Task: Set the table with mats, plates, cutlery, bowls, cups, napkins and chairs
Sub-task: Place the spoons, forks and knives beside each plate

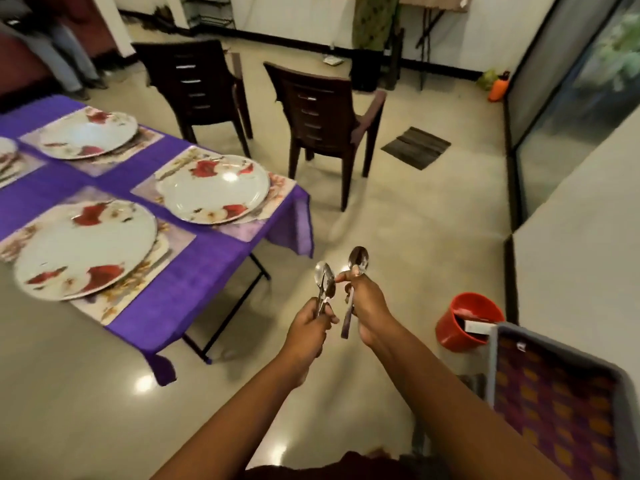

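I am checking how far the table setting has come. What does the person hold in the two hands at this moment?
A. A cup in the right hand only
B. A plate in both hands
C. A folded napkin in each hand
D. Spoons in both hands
D: the left hand grips a bunch of spoons, and the right hand holds a single spoon upright, away from the plates on the table.
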### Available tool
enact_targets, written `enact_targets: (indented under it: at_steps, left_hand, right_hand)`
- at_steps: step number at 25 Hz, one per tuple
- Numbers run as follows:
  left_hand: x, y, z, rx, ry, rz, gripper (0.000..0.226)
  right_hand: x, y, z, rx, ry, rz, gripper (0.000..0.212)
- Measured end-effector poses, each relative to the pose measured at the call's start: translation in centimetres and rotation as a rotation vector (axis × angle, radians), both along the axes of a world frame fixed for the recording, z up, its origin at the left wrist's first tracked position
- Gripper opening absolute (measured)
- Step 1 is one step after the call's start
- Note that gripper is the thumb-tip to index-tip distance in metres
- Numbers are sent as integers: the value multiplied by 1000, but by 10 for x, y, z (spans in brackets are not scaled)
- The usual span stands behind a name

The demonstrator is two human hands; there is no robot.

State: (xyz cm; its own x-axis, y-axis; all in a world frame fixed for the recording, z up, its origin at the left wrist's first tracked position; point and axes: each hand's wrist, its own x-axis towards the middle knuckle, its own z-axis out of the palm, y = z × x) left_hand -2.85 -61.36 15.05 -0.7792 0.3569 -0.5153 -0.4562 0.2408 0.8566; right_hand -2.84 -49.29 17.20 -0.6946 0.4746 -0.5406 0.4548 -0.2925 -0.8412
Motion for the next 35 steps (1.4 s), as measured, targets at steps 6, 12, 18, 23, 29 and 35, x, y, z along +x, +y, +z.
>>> enact_targets:
  at_steps: [6, 12, 18, 23, 29, 35]
  left_hand:
    - [-23, -166, 11, 77, 86, 160, 10]
    - [-46, -306, -16, 76, 31, 518, 18]
    - [-70, -391, -28, 4, 65, 698, 21]
    - [-136, -457, -49, -30, 54, 869, 19]
    - [-247, -513, -41, -161, 52, 791, 13]
    - [-358, -563, -31, -350, 130, 666, 15]
  right_hand:
    - [-41, -164, -12, -116, 58, 208, 10]
    - [-84, -293, -41, -60, -1, 270, 12]
    - [-149, -369, -44, 48, -9, 461, 9]
    - [-230, -424, -58, 160, 153, 618, 13]
    - [-343, -459, -58, 537, 275, 661, 12]
    - [-456, -492, -38, 681, 237, 694, 12]
